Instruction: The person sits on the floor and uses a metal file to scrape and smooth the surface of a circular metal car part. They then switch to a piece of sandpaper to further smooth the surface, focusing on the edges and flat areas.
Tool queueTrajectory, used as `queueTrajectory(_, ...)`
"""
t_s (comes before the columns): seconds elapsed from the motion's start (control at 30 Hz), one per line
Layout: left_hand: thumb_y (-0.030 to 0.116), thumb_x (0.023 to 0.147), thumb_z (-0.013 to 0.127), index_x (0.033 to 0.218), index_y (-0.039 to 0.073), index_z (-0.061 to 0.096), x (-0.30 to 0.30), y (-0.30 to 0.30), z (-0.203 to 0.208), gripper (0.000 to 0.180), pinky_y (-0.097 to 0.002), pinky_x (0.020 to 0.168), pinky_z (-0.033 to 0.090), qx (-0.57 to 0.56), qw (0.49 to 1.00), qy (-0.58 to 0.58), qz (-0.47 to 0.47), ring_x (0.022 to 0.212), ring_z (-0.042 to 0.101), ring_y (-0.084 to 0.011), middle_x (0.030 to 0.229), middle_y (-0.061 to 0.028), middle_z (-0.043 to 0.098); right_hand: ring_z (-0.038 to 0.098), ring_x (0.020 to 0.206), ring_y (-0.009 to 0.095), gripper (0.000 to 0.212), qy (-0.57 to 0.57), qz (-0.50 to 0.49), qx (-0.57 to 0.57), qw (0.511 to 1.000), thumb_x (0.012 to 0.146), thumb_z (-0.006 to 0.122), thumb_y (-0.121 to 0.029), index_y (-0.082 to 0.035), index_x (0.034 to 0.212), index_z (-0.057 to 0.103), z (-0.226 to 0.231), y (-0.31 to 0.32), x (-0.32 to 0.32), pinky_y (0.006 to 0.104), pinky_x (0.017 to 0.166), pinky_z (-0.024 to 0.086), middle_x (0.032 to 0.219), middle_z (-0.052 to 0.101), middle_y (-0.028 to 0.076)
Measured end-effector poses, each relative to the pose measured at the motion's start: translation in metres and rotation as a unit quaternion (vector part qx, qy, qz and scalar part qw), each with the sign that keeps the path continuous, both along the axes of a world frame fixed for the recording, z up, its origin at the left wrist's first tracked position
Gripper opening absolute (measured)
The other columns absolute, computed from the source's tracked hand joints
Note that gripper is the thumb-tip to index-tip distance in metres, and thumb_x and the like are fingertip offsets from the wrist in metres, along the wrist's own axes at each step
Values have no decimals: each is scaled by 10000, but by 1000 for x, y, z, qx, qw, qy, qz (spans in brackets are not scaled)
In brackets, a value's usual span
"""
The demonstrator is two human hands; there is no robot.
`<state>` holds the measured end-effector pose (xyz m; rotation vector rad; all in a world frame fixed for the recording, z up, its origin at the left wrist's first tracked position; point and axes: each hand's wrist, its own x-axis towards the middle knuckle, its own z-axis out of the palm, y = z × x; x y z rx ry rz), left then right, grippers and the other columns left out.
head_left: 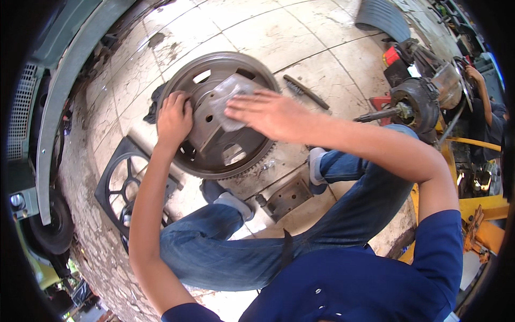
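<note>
A large round dark metal wheel (257, 68) with a toothed rim lies flat on the tiled floor before me. Across its middle rests a grey metal plate (199, 127) with holes in it. My left hand (175, 117) grips the plate's left end, fingers curled over it. With fingers stretched out flat, my right hand (272, 114) presses on a thin, crumpled grey sheet (228, 92) on the plate. The sheet's material is unclear, and that hand covers part of it.
A wire brush (307, 93) lies right of the wheel. By my feet is a metal block with holes (289, 197); a black spoked frame (113, 167) lies left. Greasy machinery (418, 104) stands right, with another person's arm (482, 96) beyond. A ribbed grey sheet (381, 20) lies farther back.
</note>
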<state>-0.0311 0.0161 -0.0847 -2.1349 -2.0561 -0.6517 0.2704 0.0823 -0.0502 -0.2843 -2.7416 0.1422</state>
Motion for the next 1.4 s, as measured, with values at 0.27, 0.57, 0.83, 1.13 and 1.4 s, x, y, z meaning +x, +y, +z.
queueTrajectory(0.27,161,942,565,1108,95,661,0,-4,-1,202,-443,934,483,-15,1000,-11,14,1120,594,-296,1199,-65,623,546,1317,249,408,-6,-8,-40,999,1000,522,-176,-62,1391,558,8,-3,-1,417,1137,403,1406,593,105)
queueTrajectory(0.57,165,942,567,1109,100,661,2,-2,0,203,-444,925,485,-15,1000,-5,13,1112,596,-293,1194,-64,622,525,1342,234,417,-41,-39,-60,997,1009,512,-208,-87,1406,545,14,3,-1,436,1143,391,1425,581,79)
queueTrajectory(0.83,152,942,571,1104,96,661,4,0,2,194,-443,914,492,-12,1000,-13,8,1109,601,-290,1188,-60,624,542,1328,239,403,-56,-43,-56,996,1016,501,-199,-70,1393,553,14,11,5,436,1137,406,1412,589,112)
queueTrajectory(1.13,146,941,569,1103,91,658,1,-4,1,192,-447,919,487,-11,1000,-5,8,1104,600,-299,1188,-64,627,525,1348,202,404,-112,-70,-31,991,1056,426,-234,-114,1427,532,12,11,4,457,1169,387,1462,549,66)
queueTrajectory(1.4,146,941,567,1105,89,656,2,0,2,196,-445,927,486,-13,1000,-9,8,1113,597,-299,1194,-67,627,537,1337,218,426,-102,-81,2,991,1028,486,-195,-69,1434,513,9,0,-4,442,1144,419,1443,563,100)
